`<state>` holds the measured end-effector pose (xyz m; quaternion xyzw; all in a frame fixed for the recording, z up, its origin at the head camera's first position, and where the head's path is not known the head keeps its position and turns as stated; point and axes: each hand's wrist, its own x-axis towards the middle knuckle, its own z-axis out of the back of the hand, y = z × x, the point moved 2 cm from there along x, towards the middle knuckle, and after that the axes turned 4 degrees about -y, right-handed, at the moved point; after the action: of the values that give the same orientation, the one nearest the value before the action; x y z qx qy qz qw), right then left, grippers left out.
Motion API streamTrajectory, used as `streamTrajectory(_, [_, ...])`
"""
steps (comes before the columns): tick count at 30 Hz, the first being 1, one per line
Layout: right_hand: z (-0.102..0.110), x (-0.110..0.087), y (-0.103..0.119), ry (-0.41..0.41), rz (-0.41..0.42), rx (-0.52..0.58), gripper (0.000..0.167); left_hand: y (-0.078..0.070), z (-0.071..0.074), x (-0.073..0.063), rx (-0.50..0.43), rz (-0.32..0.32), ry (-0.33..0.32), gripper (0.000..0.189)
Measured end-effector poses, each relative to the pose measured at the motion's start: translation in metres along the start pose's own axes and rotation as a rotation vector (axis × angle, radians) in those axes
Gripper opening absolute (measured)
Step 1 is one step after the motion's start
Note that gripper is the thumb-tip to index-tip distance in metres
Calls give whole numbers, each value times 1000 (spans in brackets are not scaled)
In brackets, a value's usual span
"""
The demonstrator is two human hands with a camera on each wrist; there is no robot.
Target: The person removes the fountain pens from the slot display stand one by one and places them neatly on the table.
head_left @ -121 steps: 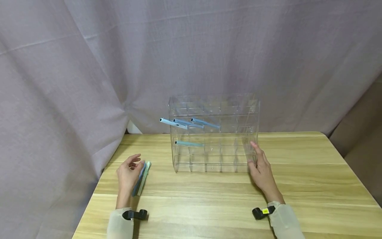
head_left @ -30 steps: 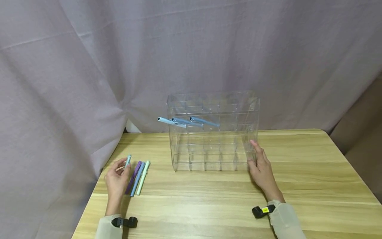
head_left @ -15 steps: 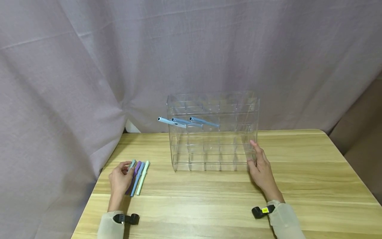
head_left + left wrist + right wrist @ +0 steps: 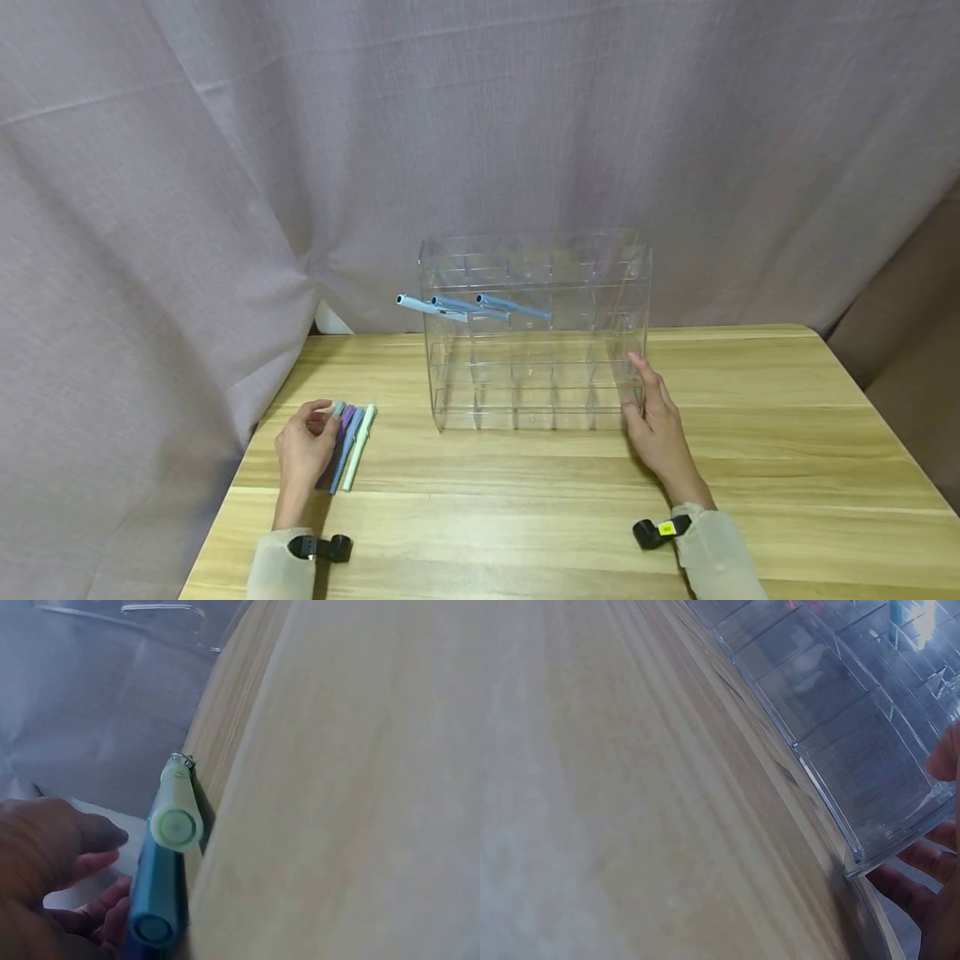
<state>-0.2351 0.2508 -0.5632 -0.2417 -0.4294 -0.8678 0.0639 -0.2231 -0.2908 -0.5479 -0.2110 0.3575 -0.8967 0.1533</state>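
Note:
In the head view my left hand point(image 4: 306, 442) is over the left end of a row of pens, its fingers loosely bent. Beneath its fingertips lies a teal pen point(image 4: 339, 407), mostly hidden by the hand. Beside it lie a purple pen point(image 4: 347, 414), a blue pen point(image 4: 347, 450) and a pale green pen point(image 4: 361, 446). The left wrist view shows thumb and fingers parted, left of the blue pen point(image 4: 156, 892) and pale green pen point(image 4: 178, 814). My right hand point(image 4: 660, 429) grips the right side of a clear pen rack point(image 4: 532, 375), thumb in front, fingers behind.
Three light blue pens, one the leftmost pen point(image 4: 414, 303), rest in a middle tier of the rack and jut leftward. The wooden table point(image 4: 510, 517) runs back to a grey curtain point(image 4: 480, 125).
The teal pen left the rack's lower tier, was held up in my left hand, then came down beside the purple pen. That hand's fingers have since loosened. The right hand stays put.

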Motion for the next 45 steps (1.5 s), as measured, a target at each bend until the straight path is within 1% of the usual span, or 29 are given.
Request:
streamTrajectory(4, [-1, 0, 0, 4, -2, -1, 83, -14, -1, 0, -76, -18, 8, 33])
streamTrajectory(8, [0, 0, -1, 5, -10, -6, 83, -36, -5, 1, -183, -51, 36, 37])
streamTrajectory(10, [1, 0, -1, 0, -13, -8, 84, -49, -7, 1, -232, -69, 41, 37])
streamTrajectory(16, [1, -2, 0, -13, 6, -11, 81, -96, -14, 4, -393, -147, 4, 35])
streamTrajectory(21, [0, -3, 1, -18, 6, -8, 83, -136, -19, 9, -573, -196, 0, 32])
streamTrajectory(24, [1, -2, 1, -18, 2, -9, 82, -158, -23, 13, -675, -234, 9, 35])
streamTrajectory(26, [1, -2, 1, -18, 5, -8, 82, -170, -25, 15, -703, -264, 18, 41])
streamTrajectory(28, [0, -2, 2, -16, 5, 0, 83, -181, -27, 16, -709, -300, 36, 48])
streamTrajectory(30, [-1, -2, 4, -17, 10, 9, 83, -189, -28, 17, -698, -326, 49, 53])
streamTrajectory(33, [-4, -2, 6, -16, 19, 16, 83, -196, -28, 18, -687, -344, 45, 50])
streamTrajectory(39, [-6, -1, 6, -21, 33, 16, 84, -201, -26, 21, -720, -325, -14, 33])
streamTrajectory(45, [-4, 0, 5, -19, 24, 12, 82, -202, -23, 19, -746, -306, -80, 22])
